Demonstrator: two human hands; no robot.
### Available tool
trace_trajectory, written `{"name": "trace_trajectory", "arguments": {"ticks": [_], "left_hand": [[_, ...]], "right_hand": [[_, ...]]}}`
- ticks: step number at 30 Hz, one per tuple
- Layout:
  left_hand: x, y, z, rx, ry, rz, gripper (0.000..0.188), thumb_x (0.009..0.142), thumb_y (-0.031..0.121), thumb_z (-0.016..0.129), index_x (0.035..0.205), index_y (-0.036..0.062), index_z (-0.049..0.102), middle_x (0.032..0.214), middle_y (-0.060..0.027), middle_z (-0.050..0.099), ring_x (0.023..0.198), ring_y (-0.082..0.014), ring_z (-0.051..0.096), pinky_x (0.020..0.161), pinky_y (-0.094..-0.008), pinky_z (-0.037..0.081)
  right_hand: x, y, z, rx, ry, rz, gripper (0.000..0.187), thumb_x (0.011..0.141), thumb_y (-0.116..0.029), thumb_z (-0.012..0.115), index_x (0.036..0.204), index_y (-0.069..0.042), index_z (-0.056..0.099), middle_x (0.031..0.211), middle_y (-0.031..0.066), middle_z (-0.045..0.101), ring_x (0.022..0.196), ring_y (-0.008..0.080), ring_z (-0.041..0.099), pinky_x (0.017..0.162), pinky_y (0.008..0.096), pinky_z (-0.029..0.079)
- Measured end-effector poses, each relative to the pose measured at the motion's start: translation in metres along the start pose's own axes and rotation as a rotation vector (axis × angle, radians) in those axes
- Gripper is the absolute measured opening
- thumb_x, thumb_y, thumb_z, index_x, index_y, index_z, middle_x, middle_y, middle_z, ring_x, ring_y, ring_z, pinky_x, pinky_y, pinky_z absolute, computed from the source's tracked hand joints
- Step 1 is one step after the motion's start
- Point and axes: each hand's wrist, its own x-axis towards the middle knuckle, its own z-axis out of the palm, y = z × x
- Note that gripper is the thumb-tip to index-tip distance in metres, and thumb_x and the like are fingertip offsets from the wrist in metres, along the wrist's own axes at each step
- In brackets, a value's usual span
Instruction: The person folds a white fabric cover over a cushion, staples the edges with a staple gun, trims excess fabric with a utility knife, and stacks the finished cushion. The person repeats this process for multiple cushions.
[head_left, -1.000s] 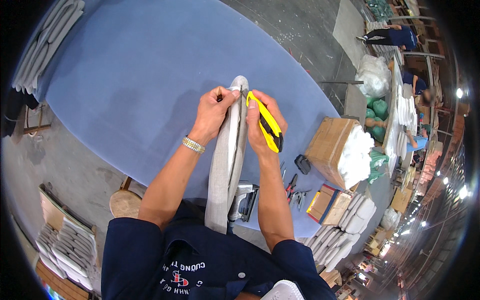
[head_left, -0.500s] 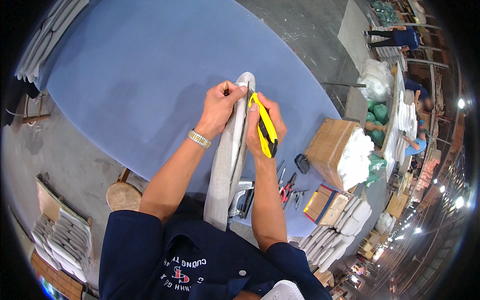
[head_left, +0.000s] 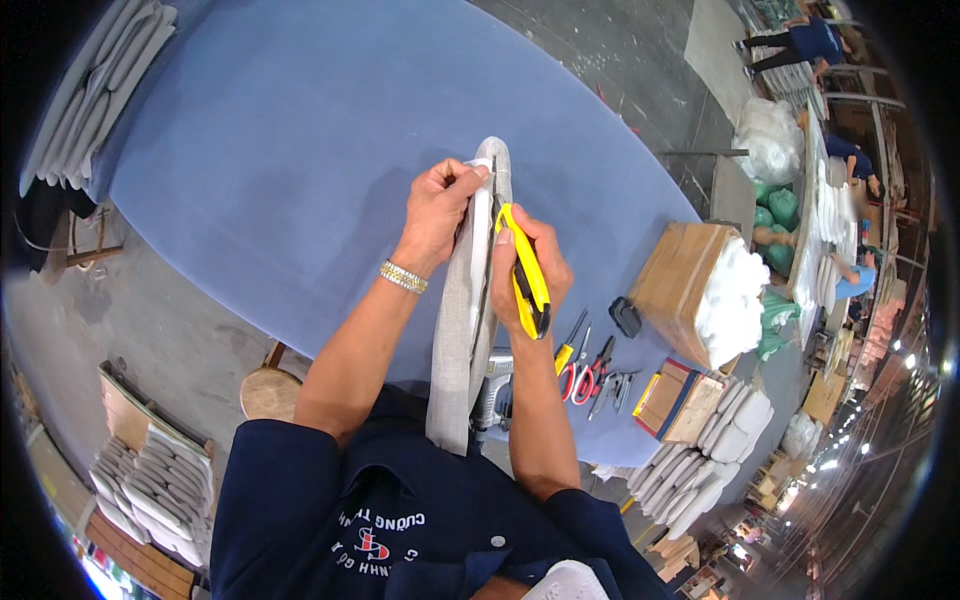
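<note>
A long, narrow grey fabric-covered cushion point(head_left: 455, 350) stands on edge on the blue table point(head_left: 290, 170), its near end against my body. My left hand point(head_left: 440, 208) pinches a white strip of material point(head_left: 481, 208) along the cushion's edge, near its far rounded end. In my right hand point(head_left: 540, 262) is a yellow and black utility knife point(head_left: 528, 272), gripped with the thumb along its side. The knife's front end rests at the seam beside the strip; its blade is too small to make out.
Right of my forearm lie a nail gun point(head_left: 492, 385), a yellow-handled screwdriver point(head_left: 568, 350), red-handled pliers point(head_left: 598, 375) and a black battery pack point(head_left: 625, 316). Beyond are a cardboard box point(head_left: 685, 285) of white stuffing and a wooden box point(head_left: 675, 402). Cushions point(head_left: 105, 85) are stacked far left; a stool point(head_left: 268, 393) stands left.
My right hand and the knife have drawn a little toward me along the cushion's edge. The left hand keeps its pinch near the far end. The whole view has shifted slightly.
</note>
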Motion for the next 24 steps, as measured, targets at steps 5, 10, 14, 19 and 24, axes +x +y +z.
{"name": "trace_trajectory", "arguments": {"ticks": [5, 10, 14, 19, 24], "left_hand": [[-0.002, -0.001, -0.001, 0.007, -0.018, 0.031, 0.025, 0.093, 0.014, 0.078, 0.076, 0.0100, 0.060, 0.070, 0.0078, 0.050, 0.061, -0.0018, 0.038, 0.053, -0.0234, 0.030], [-0.011, 0.024, 0.002, 0.294, -0.062, 0.098, 0.025, 0.092, 0.014, 0.079, 0.076, 0.0089, 0.061, 0.072, 0.0076, 0.050, 0.064, -0.0024, 0.038, 0.055, -0.0235, 0.031], [-0.024, 0.035, 0.009, 0.488, -0.097, 0.189, 0.023, 0.094, 0.015, 0.076, 0.077, 0.0102, 0.061, 0.067, 0.0082, 0.048, 0.059, -0.0026, 0.036, 0.053, -0.0230, 0.027], [-0.024, 0.065, 0.008, 0.460, -0.083, 0.297, 0.023, 0.096, 0.020, 0.075, 0.079, 0.0086, 0.065, 0.069, 0.0063, 0.053, 0.058, -0.0033, 0.041, 0.051, -0.0235, 0.030], [-0.032, 0.095, 0.027, 0.882, -0.069, 0.547, 0.028, 0.097, 0.028, 0.075, 0.088, 0.0018, 0.071, 0.077, -0.0050, 0.067, 0.065, -0.0120, 0.059, 0.057, -0.0286, 0.046]], "right_hand": [[0.004, -0.008, -0.007, 0.084, -0.020, 0.088, 0.019, 0.095, -0.005, 0.067, 0.113, 0.000, 0.071, 0.091, 0.0109, 0.074, 0.075, 0.0117, 0.067, 0.069, 0.0255, 0.053], [-0.012, -0.016, -0.016, 0.096, -0.023, 0.127, 0.019, 0.095, -0.005, 0.067, 0.113, -0.001, 0.071, 0.091, 0.0101, 0.075, 0.075, 0.0113, 0.067, 0.069, 0.0256, 0.053], [-0.024, -0.017, -0.022, 0.097, 0.006, 0.111, 0.019, 0.095, -0.007, 0.067, 0.112, -0.001, 0.071, 0.089, 0.0101, 0.074, 0.072, 0.0129, 0.067, 0.068, 0.0270, 0.053], [-0.041, -0.023, -0.031, 0.074, 0.003, 0.081, 0.020, 0.092, -0.006, 0.068, 0.111, -0.002, 0.071, 0.088, 0.0120, 0.073, 0.071, 0.0199, 0.069, 0.067, 0.0297, 0.054], [-0.046, -0.019, -0.030, 0.086, 0.008, 0.087, 0.021, 0.092, -0.008, 0.069, 0.112, -0.002, 0.071, 0.090, 0.0138, 0.072, 0.072, 0.0245, 0.070, 0.067, 0.0324, 0.054]]}}
